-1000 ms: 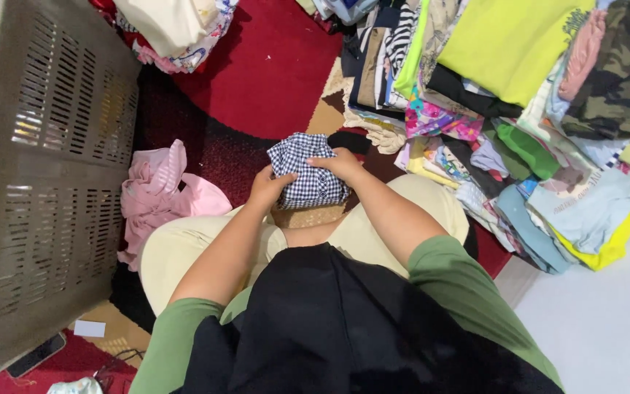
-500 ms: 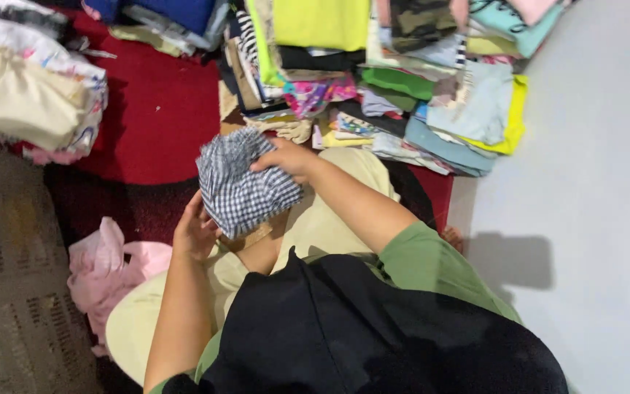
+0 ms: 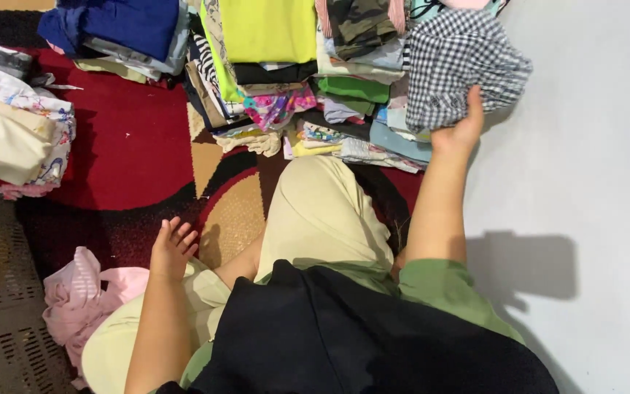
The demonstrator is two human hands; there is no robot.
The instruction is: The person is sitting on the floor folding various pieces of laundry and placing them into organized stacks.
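Head view, looking down past your lap. Your right hand point(image 3: 459, 125) was stretched to the far right, fingers closed on the lower edge of a folded black-and-white checked garment point(image 3: 461, 66), which it held at or just above the right end of a row of folded clothes point(image 3: 344, 80); whether the garment already rested on the stack beneath cannot be told. Your left hand point(image 3: 171, 249) hung open and empty, fingers spread, above the patterned red rug point(image 3: 125, 153) near your left knee. Just to its near left lay a crumpled pink garment point(image 3: 85, 299), unfolded, beside the slatted wall of a grey laundry basket point(image 3: 1, 292) at the left edge. The far row held many finished stacks, among them a blue pile point(image 3: 122, 25) and a yellow-green piece point(image 3: 267, 29), while a separate heap of pale, flowered cloth point(image 3: 16, 124) sat on the rug at the far left. Judged from this layout, the folding was well advanced: the checked piece was folded and reaching its stack, whereas the pink garment, at least, remained to be done. The right side of the view was bare pale floor point(image 3: 592, 219).
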